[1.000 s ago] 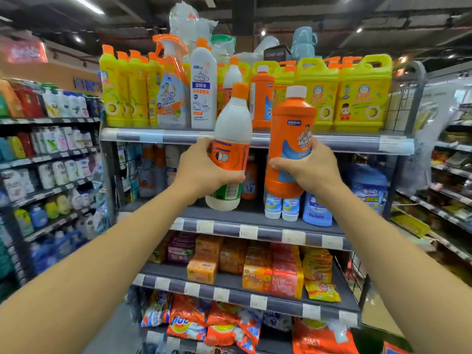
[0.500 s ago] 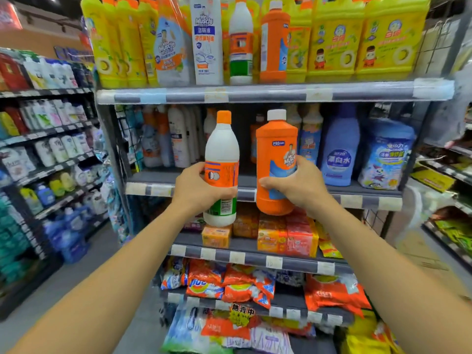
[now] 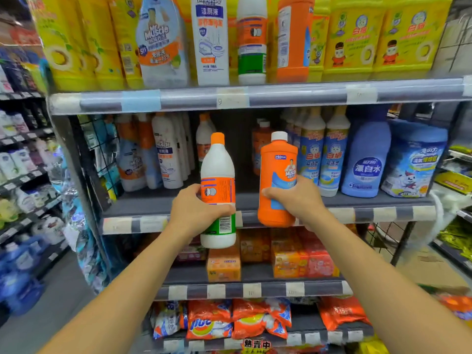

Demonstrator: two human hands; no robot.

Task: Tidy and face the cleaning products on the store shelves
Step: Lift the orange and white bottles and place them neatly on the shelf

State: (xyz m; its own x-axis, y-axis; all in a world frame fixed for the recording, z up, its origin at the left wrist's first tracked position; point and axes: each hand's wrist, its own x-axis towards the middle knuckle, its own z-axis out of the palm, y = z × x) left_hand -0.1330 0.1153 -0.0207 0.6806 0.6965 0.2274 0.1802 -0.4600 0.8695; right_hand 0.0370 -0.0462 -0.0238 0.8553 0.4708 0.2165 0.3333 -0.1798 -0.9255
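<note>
My left hand (image 3: 195,210) grips a white bottle with an orange cap (image 3: 217,164), upright, its orange and green label turned partly sideways. My right hand (image 3: 297,199) grips an orange bottle with a white cap (image 3: 277,172), upright, its blue label facing me. I hold both just in front of the second shelf (image 3: 383,213), level with a gap in its middle. Behind the gap stand another white bottle (image 3: 204,139) and another orange bottle (image 3: 259,146).
The top shelf (image 3: 293,94) carries yellow jugs and several cleaner bottles. On the second shelf, white bottles (image 3: 166,159) stand left and blue bleach bottles (image 3: 365,162) right. Soap boxes (image 3: 301,261) and detergent bags fill the lower shelves. An aisle with more shelving runs along the left.
Both hands have come down with their bottles from the top shelf to the second shelf. The view has tilted down and moved closer to the shelves.
</note>
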